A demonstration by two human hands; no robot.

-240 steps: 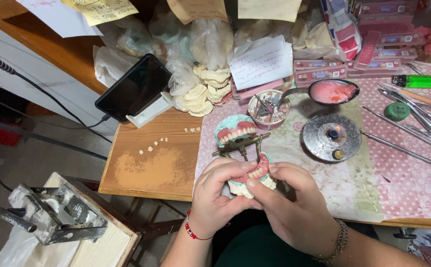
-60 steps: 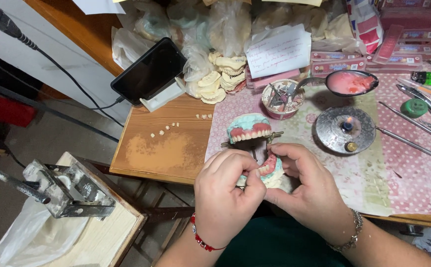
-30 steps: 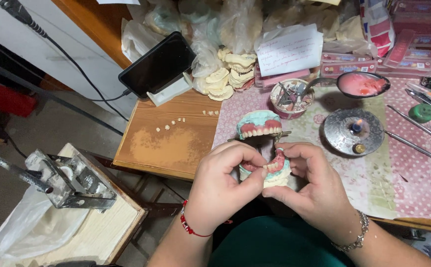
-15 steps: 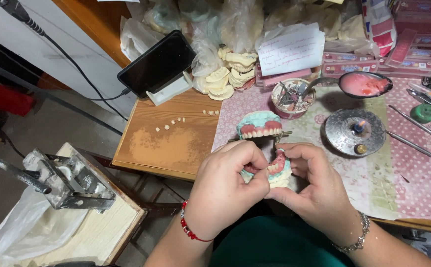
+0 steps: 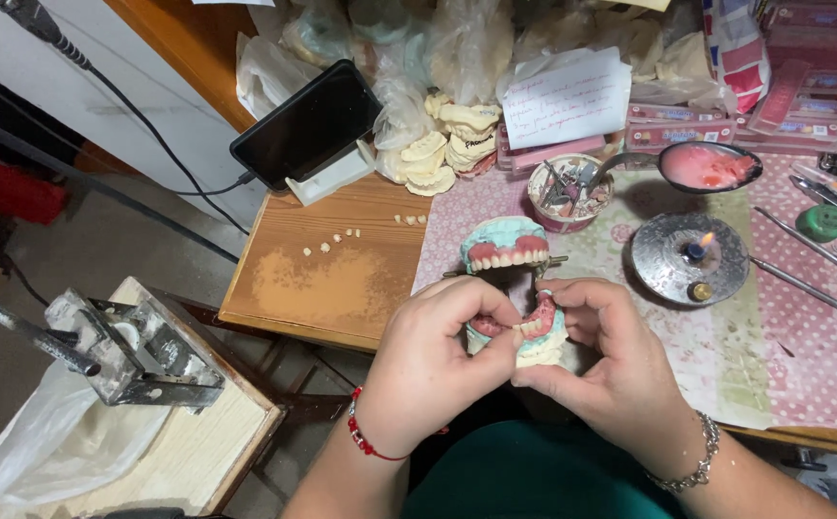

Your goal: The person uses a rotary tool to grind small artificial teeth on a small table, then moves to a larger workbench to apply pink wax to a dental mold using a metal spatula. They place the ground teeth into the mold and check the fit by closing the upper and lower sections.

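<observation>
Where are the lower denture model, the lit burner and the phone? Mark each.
lower denture model (image 5: 540, 329), head view, on its pink gum with teeth between both hands.
lit burner (image 5: 689, 259), head view, on its round metal dish.
phone (image 5: 305, 123), head view, on its dark screen.

A denture model (image 5: 534, 332) sat gripped between both hands at the table's near edge: pale plaster base, pink wax gum, a curved row of white teeth facing up. Just behind it lay its upper half (image 5: 505, 246), teal plaster with pink gum and teeth.
</observation>
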